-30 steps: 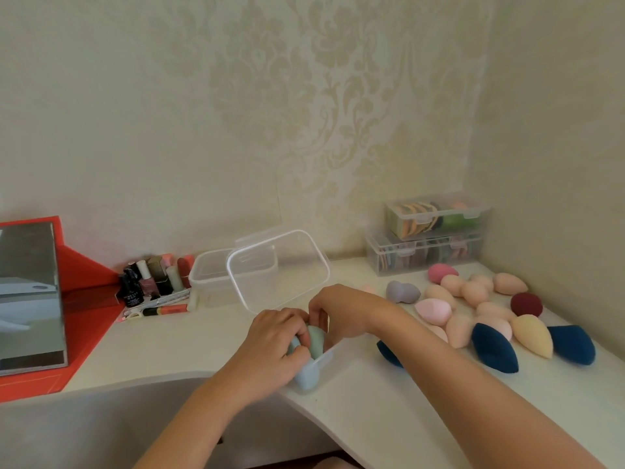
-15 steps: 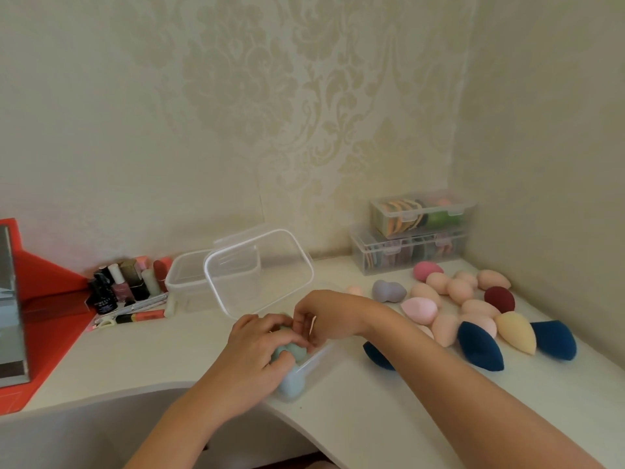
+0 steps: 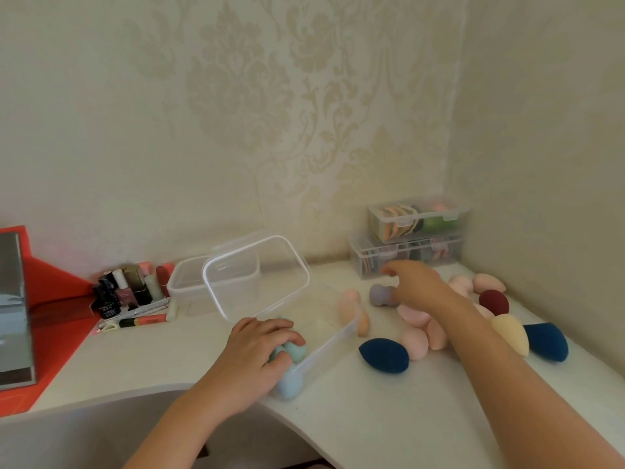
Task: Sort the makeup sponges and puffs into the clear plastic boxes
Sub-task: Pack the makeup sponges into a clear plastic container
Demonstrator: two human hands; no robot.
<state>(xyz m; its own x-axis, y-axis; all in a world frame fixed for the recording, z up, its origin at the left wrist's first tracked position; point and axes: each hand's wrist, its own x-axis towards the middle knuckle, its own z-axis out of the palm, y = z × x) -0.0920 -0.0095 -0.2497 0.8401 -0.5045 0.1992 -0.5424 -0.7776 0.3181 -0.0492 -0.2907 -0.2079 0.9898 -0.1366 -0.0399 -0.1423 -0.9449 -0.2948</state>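
fingers (image 3: pixel 270 330) of the left hand (image 3: pixel 250 357) curl over a clutch of pale mint and blue egg-shaped foam sponges (image 3: pixel 293 352), gripping and pressing them into the near corner of the open clear plastic box (image 3: pixel 333 341) at the front edge of the white desk (image 3: pixel 372 418), likely so the springy foam stays packed instead of popping out. the box's clear hinged lid (image 3: pixel 257 275) stands up at its far side, leaving the mouth free for loading. right of the box, the right hand (image 3: pixel 419 286) reaches over the loose pile of pink, peach, navy and maroon sponges (image 3: pixel 414 343). its fingers (image 3: pixel 392 270) are loosely extended and hold nothing i can make out, though blur softens them. they hover just beside a grey-lilac waisted sponge (image 3: pixel 380 294), probably the next pick. two peach sponges (image 3: pixel 350 304) sit at the box's far right end, inside or just behind its wall i cannot tell. beyond the box to the right, two stacked closed clear boxes (image 3: pixel 416 221) already hold sorted puffs.
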